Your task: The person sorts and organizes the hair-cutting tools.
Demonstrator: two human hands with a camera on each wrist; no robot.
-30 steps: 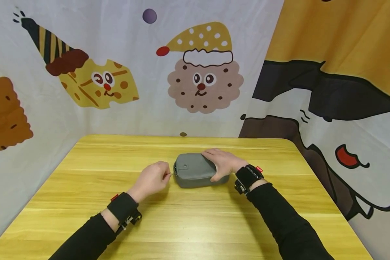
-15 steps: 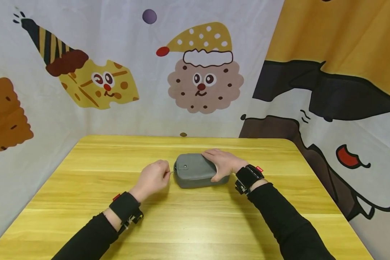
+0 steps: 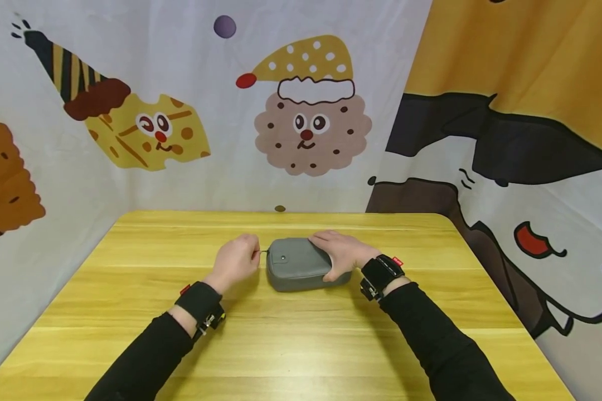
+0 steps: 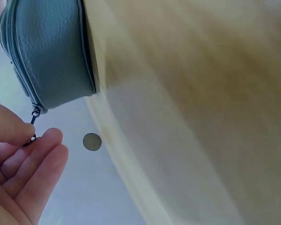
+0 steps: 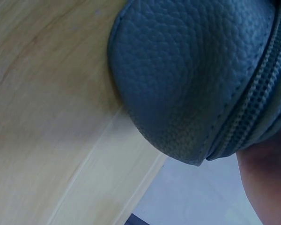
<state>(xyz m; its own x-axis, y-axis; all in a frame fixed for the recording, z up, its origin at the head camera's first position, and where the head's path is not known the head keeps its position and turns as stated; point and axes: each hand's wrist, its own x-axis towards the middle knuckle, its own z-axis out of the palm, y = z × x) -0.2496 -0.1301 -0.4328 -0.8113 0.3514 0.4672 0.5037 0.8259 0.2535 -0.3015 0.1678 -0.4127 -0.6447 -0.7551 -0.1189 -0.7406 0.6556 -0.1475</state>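
Note:
A grey leather-look zip pouch (image 3: 297, 262) lies flat on the table, a snap tab near its left end. At that end my left hand (image 3: 234, 259) pinches the zipper pull (image 4: 33, 120) between thumb and fingertip, with the pull stretched away from the pouch. My right hand (image 3: 345, 254) grips the pouch's right end, thumb on the near side and fingers over the top toward the back. In the right wrist view the zipper teeth (image 5: 255, 101) run along the pouch's side, and part of the hand is hidden behind it. What the pouch contains is hidden.
The wooden table (image 3: 291, 345) extends around the pouch on all sides. Behind it hangs a white curtain (image 3: 231, 184) with cartoon prints, and a patterned cloth (image 3: 557, 211) borders the right side. Each wrist wears a black strap with a small camera.
My left hand has moved slightly away from me along the pouch's left end, taking the zipper pull toward the far corner. My right hand keeps its hold, and the pouch stays in place.

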